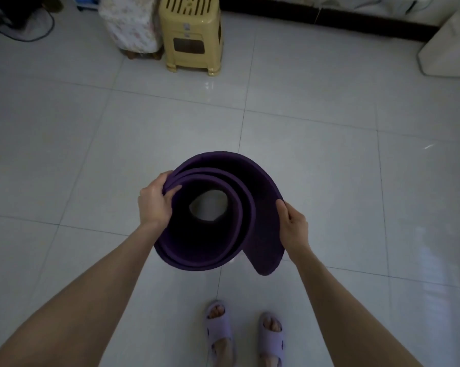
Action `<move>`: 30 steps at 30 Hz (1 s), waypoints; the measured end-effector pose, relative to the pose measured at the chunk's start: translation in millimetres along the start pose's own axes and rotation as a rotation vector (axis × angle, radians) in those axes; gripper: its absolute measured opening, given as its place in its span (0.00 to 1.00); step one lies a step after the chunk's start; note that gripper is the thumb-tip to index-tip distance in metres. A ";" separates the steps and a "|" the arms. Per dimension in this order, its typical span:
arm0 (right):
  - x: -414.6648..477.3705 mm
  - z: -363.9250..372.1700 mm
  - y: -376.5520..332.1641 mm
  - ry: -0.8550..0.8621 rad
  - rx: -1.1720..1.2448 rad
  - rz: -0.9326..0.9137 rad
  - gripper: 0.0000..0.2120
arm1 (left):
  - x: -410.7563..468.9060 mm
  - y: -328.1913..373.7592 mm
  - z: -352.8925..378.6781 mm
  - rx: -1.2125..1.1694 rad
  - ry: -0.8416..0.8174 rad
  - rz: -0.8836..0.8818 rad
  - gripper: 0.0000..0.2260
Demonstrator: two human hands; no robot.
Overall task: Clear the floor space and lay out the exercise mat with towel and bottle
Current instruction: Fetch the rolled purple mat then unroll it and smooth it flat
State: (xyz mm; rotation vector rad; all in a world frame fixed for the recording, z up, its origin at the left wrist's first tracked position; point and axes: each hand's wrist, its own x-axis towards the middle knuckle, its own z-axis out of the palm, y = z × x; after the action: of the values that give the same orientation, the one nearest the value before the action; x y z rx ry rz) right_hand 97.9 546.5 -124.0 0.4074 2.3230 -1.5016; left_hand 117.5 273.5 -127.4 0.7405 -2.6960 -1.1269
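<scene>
A dark purple exercise mat, loosely rolled, stands on end in front of me, and I look down into its open spiral. My left hand grips the rolled layers at the left rim, fingers curled over the edge into the roll. My right hand holds the loose outer flap on the right, thumb along its edge. The flap's end hangs down at the lower right. No towel or bottle is in view.
White glossy floor tiles spread all around. A yellow plastic stool and a floral-covered seat stand at the back. White furniture sits at the far right. My feet in lilac slippers are below the mat.
</scene>
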 end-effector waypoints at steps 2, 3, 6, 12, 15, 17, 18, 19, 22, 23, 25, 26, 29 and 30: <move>-0.6 1.0 -2.6 -0.016 -0.025 -0.032 0.19 | 5.5 -3.2 -11.4 0.050 -0.001 0.089 0.13; -0.6 2.6 -5.5 -0.024 -0.040 -0.052 0.19 | 8.2 -4.9 -17.7 0.073 -0.007 0.129 0.13; 4.5 4.6 -9.0 -0.033 -0.090 -0.109 0.19 | 12.2 -10.4 -27.8 0.123 -0.054 0.180 0.15; 11.8 -4.8 -0.2 -0.063 -0.137 -0.099 0.20 | -1.0 -13.5 -15.2 0.175 -0.180 0.032 0.19; 9.4 -8.3 7.2 -0.095 -0.157 -0.090 0.19 | -4.5 -13.5 -13.8 0.122 -0.242 -0.023 0.22; 8.2 -8.0 10.4 -0.098 -0.151 -0.095 0.19 | -8.9 -14.0 -15.6 0.087 -0.242 -0.048 0.24; 8.3 -8.5 10.6 -0.101 -0.149 -0.097 0.19 | -12.1 -13.7 -15.7 0.064 -0.241 -0.055 0.25; 8.6 -8.3 9.1 -0.106 -0.151 -0.099 0.19 | -15.3 -12.5 -16.4 0.042 -0.237 -0.060 0.25; 11.8 -8.8 4.6 -0.126 -0.163 -0.111 0.19 | -22.1 -8.6 -15.7 -0.012 -0.207 -0.092 0.25; 12.3 -8.8 3.7 -0.135 -0.166 -0.112 0.19 | -23.9 -7.3 -14.1 -0.030 -0.201 -0.107 0.25; 12.8 -8.1 4.3 -0.150 -0.168 -0.115 0.19 | -28.0 -5.3 -9.6 -0.048 -0.201 -0.126 0.25; 12.9 -7.6 5.7 -0.152 -0.167 -0.113 0.19 | -29.9 -5.0 -6.9 -0.046 -0.201 -0.135 0.25; 14.1 -6.1 9.5 -0.147 -0.166 -0.099 0.19 | -32.4 -3.1 -0.1 -0.047 -0.182 -0.181 0.24; 15.0 -5.8 10.0 -0.147 -0.165 -0.097 0.19 | -31.2 -2.4 2.2 -0.052 -0.173 -0.197 0.24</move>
State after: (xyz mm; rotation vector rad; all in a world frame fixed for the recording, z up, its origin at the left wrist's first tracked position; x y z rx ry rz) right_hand 87.9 556.6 -136.5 0.1392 2.3557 -1.3209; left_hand 145.0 288.5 -128.4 0.9598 -2.7687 -1.3591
